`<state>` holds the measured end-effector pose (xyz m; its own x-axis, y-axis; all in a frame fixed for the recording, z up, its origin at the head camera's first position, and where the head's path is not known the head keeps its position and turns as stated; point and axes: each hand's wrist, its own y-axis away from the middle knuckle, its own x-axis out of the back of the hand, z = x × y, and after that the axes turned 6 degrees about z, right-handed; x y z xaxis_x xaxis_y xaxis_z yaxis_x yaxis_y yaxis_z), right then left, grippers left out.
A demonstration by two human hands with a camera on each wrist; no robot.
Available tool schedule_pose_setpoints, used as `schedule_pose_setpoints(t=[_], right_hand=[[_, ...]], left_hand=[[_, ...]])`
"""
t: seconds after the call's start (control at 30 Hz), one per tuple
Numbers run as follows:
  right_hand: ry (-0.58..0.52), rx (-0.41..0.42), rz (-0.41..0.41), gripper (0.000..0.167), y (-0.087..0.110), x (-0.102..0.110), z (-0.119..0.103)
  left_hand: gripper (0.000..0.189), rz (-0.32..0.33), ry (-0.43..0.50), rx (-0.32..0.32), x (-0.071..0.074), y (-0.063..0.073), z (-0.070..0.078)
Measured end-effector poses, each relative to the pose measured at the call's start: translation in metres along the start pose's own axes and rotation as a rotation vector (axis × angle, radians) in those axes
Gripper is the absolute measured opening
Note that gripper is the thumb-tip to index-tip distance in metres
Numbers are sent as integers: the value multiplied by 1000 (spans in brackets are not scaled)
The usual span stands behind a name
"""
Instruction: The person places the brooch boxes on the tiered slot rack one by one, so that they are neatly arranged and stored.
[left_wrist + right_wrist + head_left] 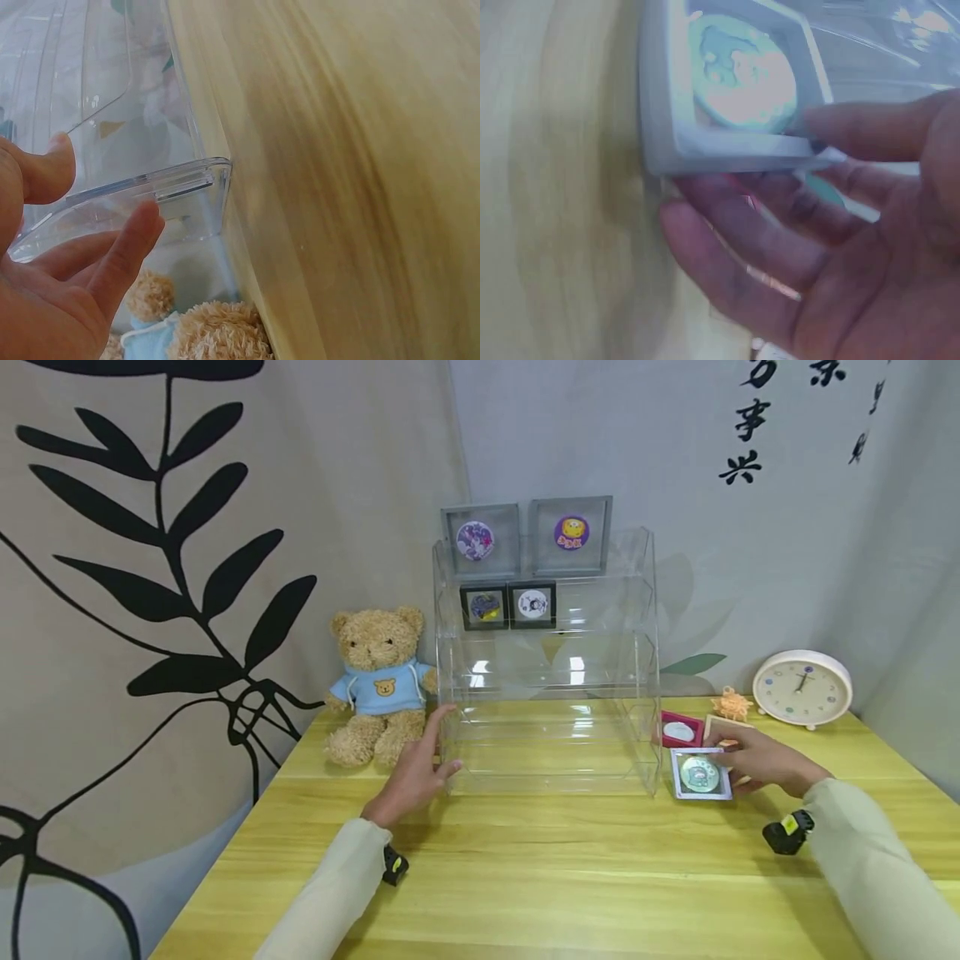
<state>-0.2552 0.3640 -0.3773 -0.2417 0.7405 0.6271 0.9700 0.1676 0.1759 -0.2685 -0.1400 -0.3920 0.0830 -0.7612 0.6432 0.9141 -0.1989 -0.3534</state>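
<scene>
Pinches a lilac frame [677,777] in the right hand [765,760], gripping its three o'clock edge with thumb in front and fingers behind, and shows a pale green disc [700,774] inside it

Cannot tell from these views about contact between its lower edge and the wooden table [570,877]

Has a red frame [681,730] close by at eleven o'clock and a pale frame [727,723] at one, partly hidden by the right hand

Spreads the left hand [414,777] wide at eight o'clock of the clear tiered rack [555,739], touching its side

Faces that rack at ten o'clock from the lilac frame, with two grey frames [481,541] high at eleven and twelve and two dark frames [532,605] one tier lower

Has a teddy bear [381,685] just beside the rack at nine o'clock, and, beyond the lilac frame, an orange ornament [731,703] at one and a white clock [802,687] at two
</scene>
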Motion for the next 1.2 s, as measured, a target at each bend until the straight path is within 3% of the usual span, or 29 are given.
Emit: schedule_pose_setpoints(t=[0.1, 0.4, 0.63, 1.0, 1.2], right_hand=[[-118, 32, -29, 40, 4, 1, 5], [-234, 97, -43, 51, 15, 7, 7], [-309, 184, -31, 35, 21, 15, -5], [-226, 351, 52, 32, 31, 24, -62], [-186, 367, 78, 35, 24, 30, -95]], left_hand=[[89, 1, -21, 4, 1, 0, 1], [88, -6, -62, 0, 1, 2, 1], [90, -18, -49, 21, 1, 1, 1], [88, -27, -48, 31, 3, -1, 2], [89, -19, -38, 20, 3, 0, 1]])
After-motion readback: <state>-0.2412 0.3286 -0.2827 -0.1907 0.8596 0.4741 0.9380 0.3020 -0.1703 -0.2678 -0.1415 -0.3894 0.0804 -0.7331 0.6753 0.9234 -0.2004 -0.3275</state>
